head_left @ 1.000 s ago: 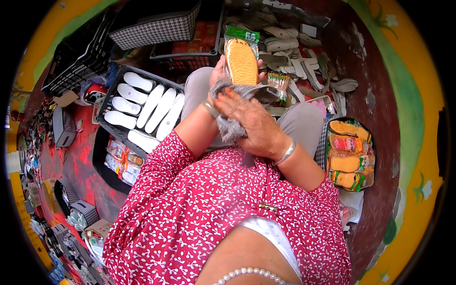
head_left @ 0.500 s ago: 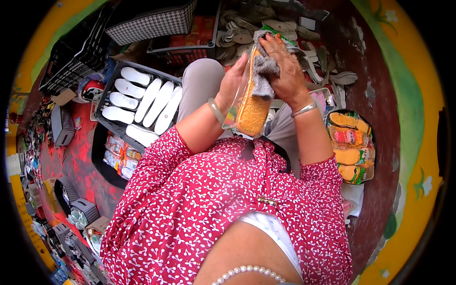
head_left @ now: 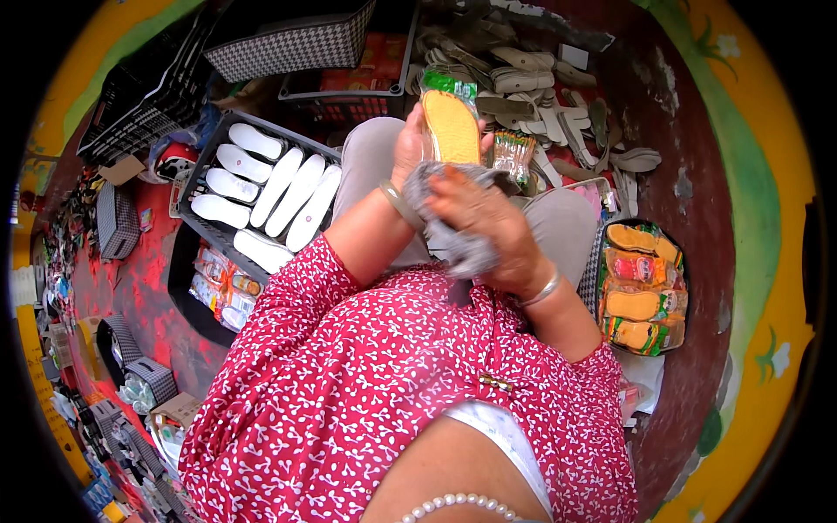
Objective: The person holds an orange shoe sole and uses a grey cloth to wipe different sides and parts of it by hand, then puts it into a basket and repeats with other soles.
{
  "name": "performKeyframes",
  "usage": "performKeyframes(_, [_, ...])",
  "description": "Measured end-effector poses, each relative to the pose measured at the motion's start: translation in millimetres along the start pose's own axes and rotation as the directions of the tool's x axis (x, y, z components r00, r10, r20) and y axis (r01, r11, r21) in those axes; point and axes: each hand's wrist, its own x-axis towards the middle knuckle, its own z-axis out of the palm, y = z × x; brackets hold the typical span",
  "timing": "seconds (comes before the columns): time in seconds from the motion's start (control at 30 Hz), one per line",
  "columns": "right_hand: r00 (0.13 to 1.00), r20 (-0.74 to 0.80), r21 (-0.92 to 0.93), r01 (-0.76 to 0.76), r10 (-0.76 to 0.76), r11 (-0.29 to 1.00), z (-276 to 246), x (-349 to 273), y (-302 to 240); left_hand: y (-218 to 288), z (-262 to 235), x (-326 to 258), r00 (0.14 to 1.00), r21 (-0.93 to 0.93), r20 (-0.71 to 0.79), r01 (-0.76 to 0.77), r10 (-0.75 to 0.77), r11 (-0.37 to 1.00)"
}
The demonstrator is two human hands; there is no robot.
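Worn red floor [head_left: 131, 296], possibly painted concrete.

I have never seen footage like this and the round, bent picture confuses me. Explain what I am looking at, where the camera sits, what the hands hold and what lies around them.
There is no machine here: a person wears a wide fisheye camera on the head, looking down, so straight edges bend. The left hand holds up an orange insole. The right hand presses a grey cloth against it. To the person's left, a black crate holds white insoles. To the right, a dark tray holds packed orange insoles. More loose soles lie piled ahead on the floor.
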Motion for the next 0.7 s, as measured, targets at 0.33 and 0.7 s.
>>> performKeyframes(0.33, [0.972,-0.081,-0.301,-0.234,0.220,0.925,-10,25,37,-48,18,-11,0.980,0.208,-0.039,-0.183,0.195,0.961])
performKeyframes(0.7, [0.941,-0.153,-0.194,-0.328,0.302,0.924,-9,25,41,-35,9,-6,0.974,-0.049,0.180,-0.128,0.135,0.991])
